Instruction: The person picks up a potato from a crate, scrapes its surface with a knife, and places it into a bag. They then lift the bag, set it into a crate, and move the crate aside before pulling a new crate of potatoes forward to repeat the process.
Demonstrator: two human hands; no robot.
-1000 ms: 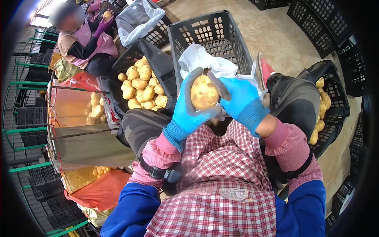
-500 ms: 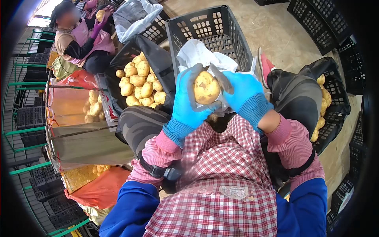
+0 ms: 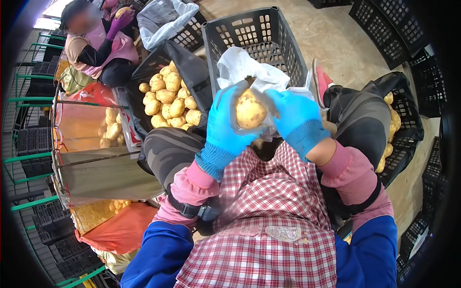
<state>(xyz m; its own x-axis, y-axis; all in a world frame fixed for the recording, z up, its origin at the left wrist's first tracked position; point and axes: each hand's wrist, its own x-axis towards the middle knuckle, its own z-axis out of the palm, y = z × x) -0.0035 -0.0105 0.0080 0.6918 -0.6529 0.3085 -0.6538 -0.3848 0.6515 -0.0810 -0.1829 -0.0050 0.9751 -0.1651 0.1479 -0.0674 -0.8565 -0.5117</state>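
Note:
A large yellow potato [image 3: 250,109] with brown patches is held up in front of my lap. My left hand [image 3: 226,122], in a blue glove with grey palm coating, wraps around its left side and underside. From the right, my right hand [image 3: 294,115], gloved the same way, presses its fingers against the potato. Just beyond the hands stands a black plastic crate [image 3: 249,36] with a crumpled white liner [image 3: 247,67] at its near end.
Several potatoes lie in a black-lined crate [image 3: 165,98] to the left, and more sit in a crate [image 3: 408,103] at the right. A co-worker [image 3: 103,50] at upper left holds a potato. Mesh sacks [image 3: 86,125] stand at left; stacked black crates [image 3: 389,29] line the upper right.
The potato has turned slightly between my hands, and my right hand has shifted left over it. The co-worker's gloved hand with the potato has risen a little.

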